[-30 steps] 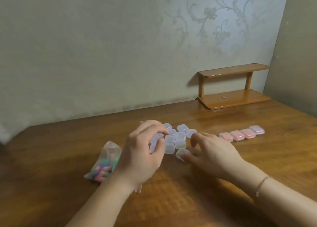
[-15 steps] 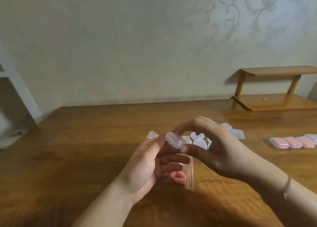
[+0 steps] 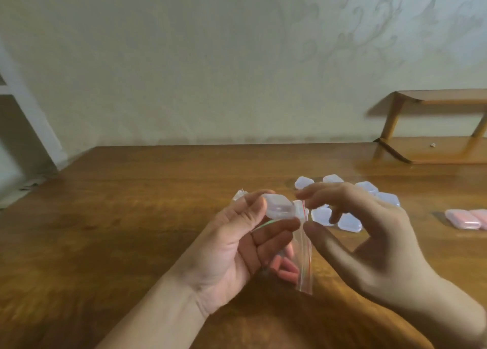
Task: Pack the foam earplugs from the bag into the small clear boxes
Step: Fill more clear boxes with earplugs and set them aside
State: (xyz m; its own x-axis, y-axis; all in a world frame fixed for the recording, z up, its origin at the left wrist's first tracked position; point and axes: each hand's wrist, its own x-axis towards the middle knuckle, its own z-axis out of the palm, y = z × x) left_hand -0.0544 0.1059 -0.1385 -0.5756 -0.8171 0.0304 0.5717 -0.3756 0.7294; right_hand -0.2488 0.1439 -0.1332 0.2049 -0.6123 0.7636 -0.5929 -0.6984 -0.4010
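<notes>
The table (image 3: pixel 126 217) is showing a warm reddish-brown wood grain, and the small shelf (image 3: pixel 437 148) is glowing a lighter honey-orange. The wall (image 3: pixel 210 59) is looking pale cream, carrying a faint grey scrolling floral pattern at the right. The boxes (image 3: pixel 321 215) are appearing milky clear. The bag (image 3: pixel 303 259) is showing a thin red line, and the earplugs (image 3: pixel 286 268) inside are looking salmon-pink, possibly orange.

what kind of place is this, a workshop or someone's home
Probably a home, not a workshop: a wooden table against a wall with floral-patterned wallpaper, and a small wooden shelf on the table. No tools or machinery are in view.
</notes>
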